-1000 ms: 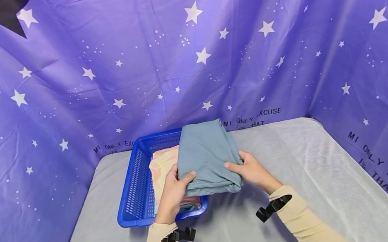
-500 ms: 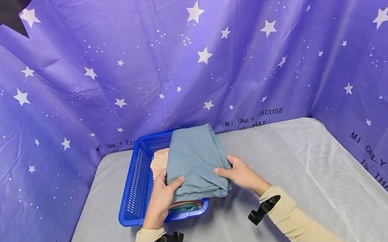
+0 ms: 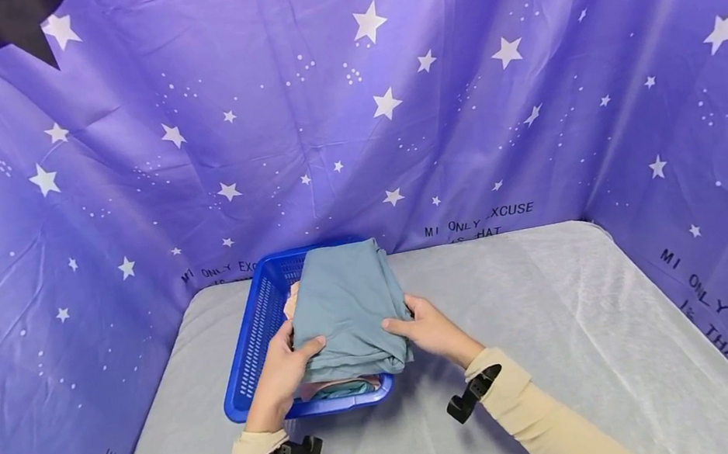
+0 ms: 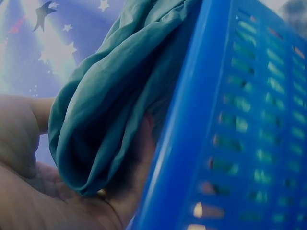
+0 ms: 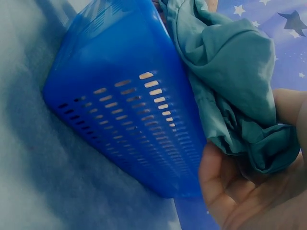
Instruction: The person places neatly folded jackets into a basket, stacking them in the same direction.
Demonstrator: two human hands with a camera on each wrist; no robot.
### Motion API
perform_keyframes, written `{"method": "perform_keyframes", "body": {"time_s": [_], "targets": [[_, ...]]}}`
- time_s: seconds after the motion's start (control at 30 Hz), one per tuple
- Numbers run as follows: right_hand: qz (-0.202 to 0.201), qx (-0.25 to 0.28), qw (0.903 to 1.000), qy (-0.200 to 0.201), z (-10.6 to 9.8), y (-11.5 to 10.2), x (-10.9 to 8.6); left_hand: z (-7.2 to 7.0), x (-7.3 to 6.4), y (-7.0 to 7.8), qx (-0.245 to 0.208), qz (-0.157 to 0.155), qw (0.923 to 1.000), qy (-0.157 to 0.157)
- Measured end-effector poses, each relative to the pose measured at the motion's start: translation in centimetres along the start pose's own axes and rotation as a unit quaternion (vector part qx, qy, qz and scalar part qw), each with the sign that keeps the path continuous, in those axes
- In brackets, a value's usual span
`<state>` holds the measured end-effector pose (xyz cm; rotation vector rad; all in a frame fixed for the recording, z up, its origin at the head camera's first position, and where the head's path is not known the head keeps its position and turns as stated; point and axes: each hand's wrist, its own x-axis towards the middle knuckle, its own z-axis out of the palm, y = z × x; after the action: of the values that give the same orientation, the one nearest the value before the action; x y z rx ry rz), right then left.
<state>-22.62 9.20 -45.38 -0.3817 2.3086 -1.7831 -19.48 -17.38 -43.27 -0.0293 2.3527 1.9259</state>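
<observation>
A folded blue-grey garment point(image 3: 345, 300) lies level over the blue plastic basket point(image 3: 239, 406), covering most of its opening. My left hand point(image 3: 280, 373) grips its left edge, thumb on top and fingers underneath. On the opposite edge my right hand point(image 3: 434, 330) holds it the same way, just outside the basket's right side. In the left wrist view the folded layers of the garment point(image 4: 105, 110) sit between thumb and fingers, close to the rim. The right wrist view shows the garment point(image 5: 230, 72) pinched beside the perforated basket wall point(image 5: 120, 110). Folded pink cloth point(image 3: 292, 300) shows beneath it.
The basket stands on a grey cloth-covered table point(image 3: 527, 328), toward its back left. A teal folded cloth point(image 3: 346, 390) shows at the basket's front end. A purple star-patterned curtain point(image 3: 346, 104) hangs behind and on both sides of the table.
Both hands have carried the folded garment leftward and slightly nearer, so it now overlaps more of the basket and hides most of the pink cloth. The basket has stayed in place.
</observation>
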Motion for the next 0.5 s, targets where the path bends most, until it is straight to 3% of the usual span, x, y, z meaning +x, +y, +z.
{"method": "perform_keyframes", "body": {"time_s": [0.5], "targets": [[-0.001,-0.043,0.9989,0.019,1.1,-1.3,1.0,-1.6,0.7,-0.1,0.041,-0.007,0.999,0.012]]}}
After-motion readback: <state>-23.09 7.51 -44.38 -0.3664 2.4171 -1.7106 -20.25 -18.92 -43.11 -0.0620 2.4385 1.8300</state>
